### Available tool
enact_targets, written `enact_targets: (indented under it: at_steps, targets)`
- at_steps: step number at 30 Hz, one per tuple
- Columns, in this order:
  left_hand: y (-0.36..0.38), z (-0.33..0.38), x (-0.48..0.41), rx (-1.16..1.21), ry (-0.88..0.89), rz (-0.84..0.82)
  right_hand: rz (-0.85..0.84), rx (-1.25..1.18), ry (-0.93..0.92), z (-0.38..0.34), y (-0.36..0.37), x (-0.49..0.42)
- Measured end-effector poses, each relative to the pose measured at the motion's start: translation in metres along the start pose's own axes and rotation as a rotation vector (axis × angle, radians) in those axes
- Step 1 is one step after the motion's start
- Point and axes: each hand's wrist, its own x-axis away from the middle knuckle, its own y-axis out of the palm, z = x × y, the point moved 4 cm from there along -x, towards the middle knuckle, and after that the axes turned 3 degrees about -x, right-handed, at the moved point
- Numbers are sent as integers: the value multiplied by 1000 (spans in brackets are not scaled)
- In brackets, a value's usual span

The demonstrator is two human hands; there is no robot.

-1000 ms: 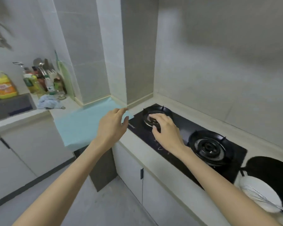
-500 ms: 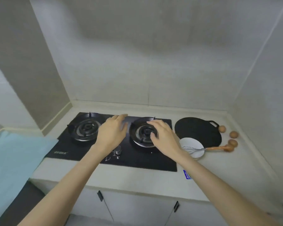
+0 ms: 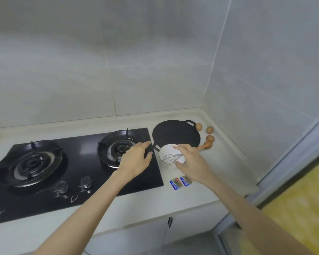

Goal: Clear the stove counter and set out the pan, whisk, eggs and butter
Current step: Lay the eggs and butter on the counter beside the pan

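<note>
Now: round white bowl (image 3: 170,153) w/ wire whisk (image 3: 173,157).

Just beyond your right fingers (image 3: 179,149) sits a white bowl (image 3: 168,150) with a silver wire whisk (image 3: 171,158) whose handle is orange-brown. Past the bowl lies a flat matte black pan (image 3: 175,134), and further right of it three light brown eggs (image 3: 209,130). Under your left fingers (image 3: 143,145) the stove (image 3: 77,162) is glossy black with black burner grates and two silvery knobs (image 3: 74,184). Nearer you than your right fingers lie two small packets (image 3: 180,182), blue and white with a touch of red. The counter (image 3: 206,183) is pale cream; the wall tiles (image 3: 136,61) are light grey.
</note>
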Motion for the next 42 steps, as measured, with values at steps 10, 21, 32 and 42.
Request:
enact_targets:
  at_steps: [10,21,32,42]
  targets:
    - [89,-19,-65,140,-231,-184,-242,90,-50,78,28,-64]
    - [153,-34,-94,390,-426,-346,-618,274,-173,111,90,-128]
    - [176,-43,-103,486,-435,-318,-557,253,-150,125,111,-139]
    - [180,15,-135,642,-248,-410,-442,185,39,167,65,-118]
